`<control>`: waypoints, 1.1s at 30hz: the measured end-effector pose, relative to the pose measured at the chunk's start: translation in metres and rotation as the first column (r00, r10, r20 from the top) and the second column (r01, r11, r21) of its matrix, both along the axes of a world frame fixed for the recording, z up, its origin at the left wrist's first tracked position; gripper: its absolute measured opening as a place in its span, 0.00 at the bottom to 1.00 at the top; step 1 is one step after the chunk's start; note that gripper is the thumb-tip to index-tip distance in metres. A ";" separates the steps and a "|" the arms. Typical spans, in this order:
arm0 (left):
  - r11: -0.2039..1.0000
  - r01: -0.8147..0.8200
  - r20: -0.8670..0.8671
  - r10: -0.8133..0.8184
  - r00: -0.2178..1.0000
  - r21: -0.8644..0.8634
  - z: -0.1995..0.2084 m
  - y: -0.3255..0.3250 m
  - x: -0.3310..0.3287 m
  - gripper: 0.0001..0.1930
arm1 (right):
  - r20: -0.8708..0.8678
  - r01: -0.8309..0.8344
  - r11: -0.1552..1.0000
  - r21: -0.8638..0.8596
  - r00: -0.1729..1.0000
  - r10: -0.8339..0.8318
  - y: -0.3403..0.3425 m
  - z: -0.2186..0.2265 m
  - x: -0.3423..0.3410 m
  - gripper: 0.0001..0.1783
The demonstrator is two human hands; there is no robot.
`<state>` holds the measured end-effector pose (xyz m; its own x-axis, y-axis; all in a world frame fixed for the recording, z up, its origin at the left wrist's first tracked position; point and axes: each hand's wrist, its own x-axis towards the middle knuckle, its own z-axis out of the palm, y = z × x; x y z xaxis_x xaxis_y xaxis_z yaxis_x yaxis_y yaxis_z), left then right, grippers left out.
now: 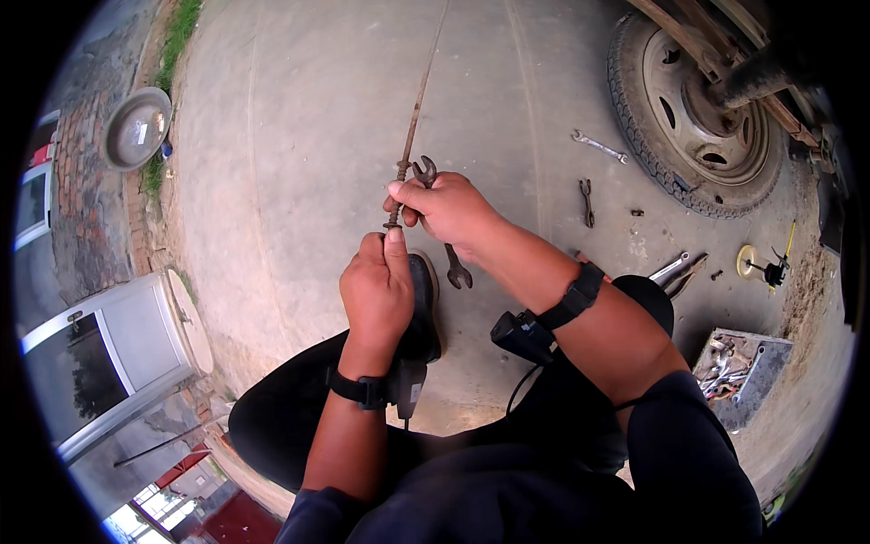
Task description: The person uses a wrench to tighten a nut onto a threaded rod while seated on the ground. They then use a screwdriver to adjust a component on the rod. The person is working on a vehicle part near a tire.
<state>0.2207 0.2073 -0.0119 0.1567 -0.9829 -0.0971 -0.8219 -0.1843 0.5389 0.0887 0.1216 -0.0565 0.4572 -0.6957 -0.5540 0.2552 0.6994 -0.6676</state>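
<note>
My left hand [376,286] is closed, its thumb and fingers pinching the near end of a rusty threaded rod [415,118]. From there the rod runs away from me to the far edge of the view; whether its thin far part is solid or cable, I cannot tell. Just above, the thumb and fingertips of my right hand [446,210] close on the rod's threaded part, beside its nuts. The same hand holds a dark double open-end wrench [459,274] in its palm. One jaw sticks out beyond the fingers, the other below the hand; the middle is hidden.
A vehicle wheel [634,118] stands at the far right. Near it on the concrete lie a silver wrench [598,147], a small dark forked part [587,203] and pliers [686,276]. A metal toolbox [766,376] holds several tools. To the left are a basin [116,145] and a door [149,335].
</note>
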 end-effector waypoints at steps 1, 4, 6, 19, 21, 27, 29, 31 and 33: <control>0.996 -0.073 -0.140 0.079 0.987 0.051 -0.004 0.002 0.001 0.19 | -0.002 -0.011 1.000 -0.006 1.000 0.011 0.001 0.000 0.000 0.17; 0.881 -0.267 -0.609 0.465 0.642 0.391 0.011 -0.006 -0.016 0.21 | -0.013 -0.018 1.000 -0.016 1.000 0.018 0.001 -0.005 0.001 0.18; 0.770 -0.242 -0.728 0.637 0.255 0.590 0.023 -0.008 -0.024 0.22 | -0.021 -0.012 1.000 -0.014 1.000 0.012 0.002 -0.005 0.002 0.18; 0.998 0.057 0.122 -0.054 0.991 -0.021 0.007 -0.003 -0.007 0.20 | 0.005 -0.002 0.999 -0.034 1.000 0.002 0.001 -0.001 -0.004 0.19; 0.998 0.042 0.074 -0.039 0.997 -0.047 0.001 -0.001 -0.006 0.20 | 0.007 0.008 0.999 -0.049 1.000 -0.007 0.003 -0.003 -0.001 0.19; 0.731 -0.286 -0.695 0.680 0.233 0.619 0.026 -0.008 -0.030 0.20 | -0.021 0.008 1.000 -0.026 1.000 -0.009 0.003 -0.005 0.000 0.18; 0.714 -0.184 -0.726 0.688 0.000 0.676 0.026 -0.008 -0.026 0.22 | -0.007 0.005 1.000 -0.009 1.000 -0.006 0.003 -0.002 -0.003 0.18; 0.715 -0.121 -0.726 0.679 -0.114 0.688 0.024 -0.005 -0.021 0.23 | 0.001 0.002 1.000 0.009 1.000 -0.002 0.003 -0.002 -0.004 0.18; 0.732 -0.109 -0.740 0.664 -0.108 0.673 0.021 -0.003 -0.018 0.23 | 0.001 -0.001 1.000 0.024 1.000 0.001 0.003 -0.002 -0.002 0.18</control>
<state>0.2030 0.2038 0.0088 -0.0056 -0.6303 -0.7764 0.6414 -0.5979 0.4808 0.0867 0.1245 -0.0580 0.4584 -0.6816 -0.5703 0.2546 0.7155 -0.6506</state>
